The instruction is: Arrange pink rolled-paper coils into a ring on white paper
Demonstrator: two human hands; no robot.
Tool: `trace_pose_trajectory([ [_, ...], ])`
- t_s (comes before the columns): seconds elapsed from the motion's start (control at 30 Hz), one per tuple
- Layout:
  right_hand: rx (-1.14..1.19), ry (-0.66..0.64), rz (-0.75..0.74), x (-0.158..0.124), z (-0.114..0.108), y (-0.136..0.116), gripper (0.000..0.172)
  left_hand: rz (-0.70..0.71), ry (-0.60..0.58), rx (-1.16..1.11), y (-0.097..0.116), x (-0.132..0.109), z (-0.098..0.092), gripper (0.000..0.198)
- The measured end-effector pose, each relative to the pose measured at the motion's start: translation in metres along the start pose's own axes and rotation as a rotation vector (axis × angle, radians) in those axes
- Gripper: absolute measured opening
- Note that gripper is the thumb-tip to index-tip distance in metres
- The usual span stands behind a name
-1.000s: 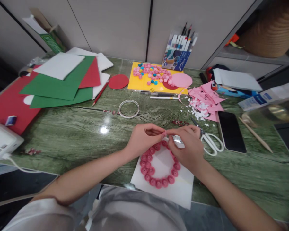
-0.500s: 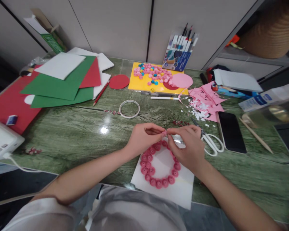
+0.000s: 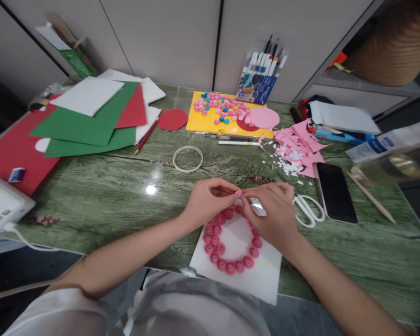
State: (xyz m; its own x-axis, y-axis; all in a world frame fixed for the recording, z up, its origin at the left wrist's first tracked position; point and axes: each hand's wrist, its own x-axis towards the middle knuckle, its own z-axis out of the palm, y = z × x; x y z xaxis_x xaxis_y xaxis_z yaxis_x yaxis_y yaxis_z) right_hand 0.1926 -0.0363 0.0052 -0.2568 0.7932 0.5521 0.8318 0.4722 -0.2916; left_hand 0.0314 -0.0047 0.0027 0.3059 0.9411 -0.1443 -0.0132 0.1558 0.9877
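At the table's near edge: I viewed, through the head camera, two hands meeting over a green-grey table [image 3: 108, 200], with a white sheet [image 3: 266, 275] beneath.
Pink piece: the small pink piece [image 3: 238, 193] was held above the far side of the ring of pink rolls [image 3: 231, 268]; I could not tell whether the two touched.
Left hand: the left hand [image 3: 210, 198] had thumb and fingertips closed on the piece, probably to steady it.
Right hand: the right hand [image 3: 271, 207] had thumb and forefinger drawn together at the piece's other side, perhaps for fine shaping; whether they gripped it I could not tell.
White sheet: it lay under the ring, presumably as its base.
Scissors: the white-handled scissors [image 3: 307, 210] rested just beside the right hand, seemingly for easy reach.
Yellow sheet: the yellow sheet [image 3: 196, 122] bore small coloured rolls, likely kept together there.
Change: against the frame half a second earlier, the right thumb sat slightly nearer the piece; ring and scissors had stayed put.
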Motion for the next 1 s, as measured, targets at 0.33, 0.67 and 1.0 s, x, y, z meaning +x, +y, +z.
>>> trace_pose_trajectory([
  [0.33,-0.021,-0.016,-0.006,-0.0002,-0.0003,0.0,0.007,-0.003,0.004,0.006,-0.001,-0.0006,0.0001,0.018],
  [0.67,0.108,-0.12,0.088,0.0026,-0.0016,0.0028,0.003,-0.097,-0.073,-0.171,-0.003,0.0022,-0.0016,0.022],
  [1.0,0.332,-0.254,0.333,0.0081,-0.0079,0.0028,0.004,-0.198,-0.115,-0.334,-0.0034,0.007,-0.0056,0.028],
])
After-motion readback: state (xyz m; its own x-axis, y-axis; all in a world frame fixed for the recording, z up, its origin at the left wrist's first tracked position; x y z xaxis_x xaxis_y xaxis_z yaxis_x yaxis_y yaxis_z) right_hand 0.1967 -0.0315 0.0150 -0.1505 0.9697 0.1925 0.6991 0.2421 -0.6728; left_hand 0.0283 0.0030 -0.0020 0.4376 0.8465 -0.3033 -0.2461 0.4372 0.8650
